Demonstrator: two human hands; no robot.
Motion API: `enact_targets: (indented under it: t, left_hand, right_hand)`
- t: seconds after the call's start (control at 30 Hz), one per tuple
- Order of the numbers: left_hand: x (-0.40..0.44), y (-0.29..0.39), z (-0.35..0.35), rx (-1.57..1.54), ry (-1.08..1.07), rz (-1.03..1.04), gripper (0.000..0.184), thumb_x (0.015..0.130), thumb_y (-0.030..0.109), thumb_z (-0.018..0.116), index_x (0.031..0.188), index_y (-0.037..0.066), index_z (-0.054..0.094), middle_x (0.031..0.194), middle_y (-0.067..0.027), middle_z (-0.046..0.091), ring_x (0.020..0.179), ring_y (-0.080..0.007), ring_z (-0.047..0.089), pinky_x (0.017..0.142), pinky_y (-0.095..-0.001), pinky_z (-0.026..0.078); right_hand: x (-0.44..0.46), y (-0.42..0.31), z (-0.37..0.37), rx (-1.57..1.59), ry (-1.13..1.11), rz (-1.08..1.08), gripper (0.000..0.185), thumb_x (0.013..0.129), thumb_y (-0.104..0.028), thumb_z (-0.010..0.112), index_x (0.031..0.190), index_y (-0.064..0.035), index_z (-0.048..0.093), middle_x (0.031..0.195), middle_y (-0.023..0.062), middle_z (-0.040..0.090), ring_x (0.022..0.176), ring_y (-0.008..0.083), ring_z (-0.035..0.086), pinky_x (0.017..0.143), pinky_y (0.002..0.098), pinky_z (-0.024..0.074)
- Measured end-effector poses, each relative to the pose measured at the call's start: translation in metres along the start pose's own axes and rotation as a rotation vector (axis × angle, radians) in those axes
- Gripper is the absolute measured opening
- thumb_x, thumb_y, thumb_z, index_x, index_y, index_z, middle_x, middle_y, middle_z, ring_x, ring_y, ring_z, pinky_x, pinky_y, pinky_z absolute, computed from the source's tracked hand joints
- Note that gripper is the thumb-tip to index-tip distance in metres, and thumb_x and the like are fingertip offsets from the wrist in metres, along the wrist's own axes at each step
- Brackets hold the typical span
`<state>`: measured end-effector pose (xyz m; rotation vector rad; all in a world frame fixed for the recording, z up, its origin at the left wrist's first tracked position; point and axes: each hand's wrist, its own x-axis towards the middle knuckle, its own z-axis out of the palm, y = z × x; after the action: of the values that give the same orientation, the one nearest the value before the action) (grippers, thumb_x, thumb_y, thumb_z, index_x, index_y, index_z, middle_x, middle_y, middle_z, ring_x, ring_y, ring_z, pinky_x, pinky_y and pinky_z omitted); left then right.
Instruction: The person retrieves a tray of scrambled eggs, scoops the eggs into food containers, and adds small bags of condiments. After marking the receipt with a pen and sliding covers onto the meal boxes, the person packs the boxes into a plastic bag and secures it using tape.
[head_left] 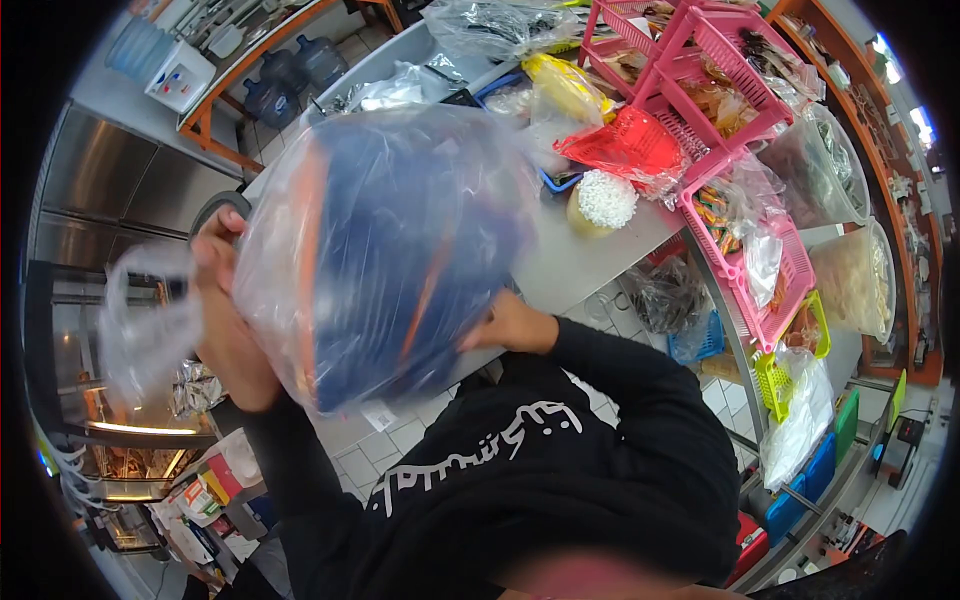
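Note:
A large clear plastic bag (270,230) hangs in front of my body, blurred by motion. Through it shows a bulky dark blue item (385,240) with orange stripes, whose kind I cannot make out. My left hand (218,255) grips the bag's left side, fingers partly hidden behind the plastic. A loose whitish plastic end (150,325) dangles beside that wrist. On the lower right side, my right hand (505,325) is closed against the bag, its fingertips pressed on the plastic.
A grey table (580,275) stands behind the bag. On it are a jar of white beads (605,203), a red plastic bag (632,148) and a yellow packet (570,85). Pink basket racks (690,70) rise at the right; a water dispenser (180,75) is far left.

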<state>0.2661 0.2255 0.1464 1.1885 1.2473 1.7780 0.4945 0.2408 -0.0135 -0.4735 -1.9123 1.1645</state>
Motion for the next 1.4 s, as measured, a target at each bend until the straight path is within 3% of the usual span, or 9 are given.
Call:
enact_targets:
  t: [0.1, 0.17, 0.23, 0.37, 0.63, 0.87, 1.0, 1.2, 1.4]
  left_hand:
    - [-0.021, -0.015, -0.018, 0.429, -0.130, 0.147, 0.036, 0.092, 0.037, 0.049, 0.084, 0.002, 0.050, 0.087, -0.0051, 0.054, 0.066, -0.0088, 0.046, 0.092, -0.0259, 0.034]
    - [-0.037, -0.040, -0.031, 0.314, -0.216, 0.005, 0.026, 0.090, 0.024, 0.049, 0.089, -0.002, 0.053, 0.084, -0.0061, 0.054, 0.062, -0.0076, 0.045, 0.088, -0.0225, 0.034]
    - [-0.057, -0.078, -0.041, 0.273, -0.172, -0.111, 0.018, 0.087, 0.016, 0.050, 0.089, -0.002, 0.055, 0.080, -0.0064, 0.055, 0.061, -0.0062, 0.044, 0.083, -0.0213, 0.036]
    - [-0.100, -0.115, -0.045, 0.289, 0.020, -0.199, 0.018, 0.088, 0.015, 0.048, 0.090, -0.001, 0.055, 0.086, -0.0084, 0.057, 0.071, -0.0135, 0.051, 0.081, -0.0264, 0.040]
    - [-0.132, -0.155, -0.060, 0.837, -0.474, -0.043, 0.018, 0.073, 0.011, 0.060, 0.089, 0.002, 0.057, 0.099, -0.0088, 0.055, 0.105, -0.0268, 0.051, 0.104, -0.0403, 0.031]
    - [-0.130, -0.113, -0.064, 1.129, -0.346, 0.048, 0.016, 0.070, 0.011, 0.061, 0.086, 0.008, 0.063, 0.095, -0.0075, 0.055, 0.099, -0.0238, 0.052, 0.093, -0.0414, 0.037]
    - [-0.143, -0.117, -0.077, 0.970, -0.371, -0.217, 0.022, 0.068, 0.012, 0.064, 0.090, 0.009, 0.065, 0.092, -0.0062, 0.056, 0.093, -0.0256, 0.056, 0.078, -0.0374, 0.045]
    - [-0.146, -0.140, -0.099, 0.480, -0.288, -0.322, 0.025, 0.070, 0.013, 0.067, 0.091, 0.002, 0.060, 0.090, -0.0126, 0.055, 0.085, -0.0300, 0.056, 0.074, -0.0350, 0.045]
    - [-0.148, -0.105, -0.099, 0.643, -0.217, -0.217, 0.032, 0.067, 0.009, 0.069, 0.096, 0.003, 0.057, 0.093, -0.0123, 0.056, 0.087, -0.0316, 0.057, 0.072, -0.0370, 0.046]
  right_hand:
    - [-0.031, 0.005, -0.012, 0.791, 0.036, 0.619, 0.048, 0.093, -0.028, 0.052, 0.134, -0.0051, 0.041, 0.124, 0.0126, 0.051, 0.113, 0.0196, 0.049, 0.095, 0.0337, 0.0418]
    - [-0.039, 0.002, -0.036, 0.576, 0.156, 0.844, 0.034, 0.095, -0.023, 0.051, 0.125, -0.0054, 0.051, 0.113, 0.0086, 0.059, 0.099, 0.0136, 0.057, 0.083, 0.0284, 0.0485]
    - [-0.049, 0.029, -0.069, -0.298, 0.539, 0.467, 0.015, 0.088, -0.013, 0.061, 0.100, -0.0040, 0.061, 0.087, 0.0075, 0.064, 0.075, 0.0151, 0.060, 0.063, 0.0270, 0.0470]
    - [-0.074, 0.057, -0.140, -0.834, 0.803, 0.453, 0.024, 0.083, -0.011, 0.067, 0.102, -0.0018, 0.055, 0.090, 0.0106, 0.059, 0.076, 0.0162, 0.058, 0.063, 0.0304, 0.0459]
    - [-0.094, 0.098, -0.170, -0.398, 0.956, 0.555, 0.029, 0.085, -0.007, 0.063, 0.110, -0.0047, 0.048, 0.094, 0.0061, 0.057, 0.075, 0.0126, 0.059, 0.050, 0.0226, 0.0476]
    - [-0.059, 0.051, -0.154, -0.443, 1.017, 0.467, 0.011, 0.087, -0.008, 0.061, 0.094, -0.0004, 0.064, 0.085, 0.0068, 0.065, 0.063, 0.0096, 0.057, 0.053, 0.0207, 0.0431]
    - [0.006, -0.016, -0.093, -0.525, 0.833, 0.283, 0.010, 0.088, -0.003, 0.059, 0.096, 0.0014, 0.062, 0.089, 0.0110, 0.066, 0.070, 0.0113, 0.062, 0.059, 0.0244, 0.0534]
    - [0.018, -0.039, 0.051, 0.332, -0.009, 0.774, 0.008, 0.085, 0.005, 0.058, 0.093, 0.0025, 0.057, 0.092, 0.0151, 0.064, 0.081, 0.0183, 0.065, 0.070, 0.0323, 0.0574]
    - [-0.015, -0.001, 0.111, 0.333, -0.068, 0.638, 0.017, 0.078, 0.010, 0.063, 0.092, 0.0035, 0.056, 0.103, 0.0178, 0.062, 0.094, 0.0194, 0.061, 0.082, 0.0296, 0.0513]
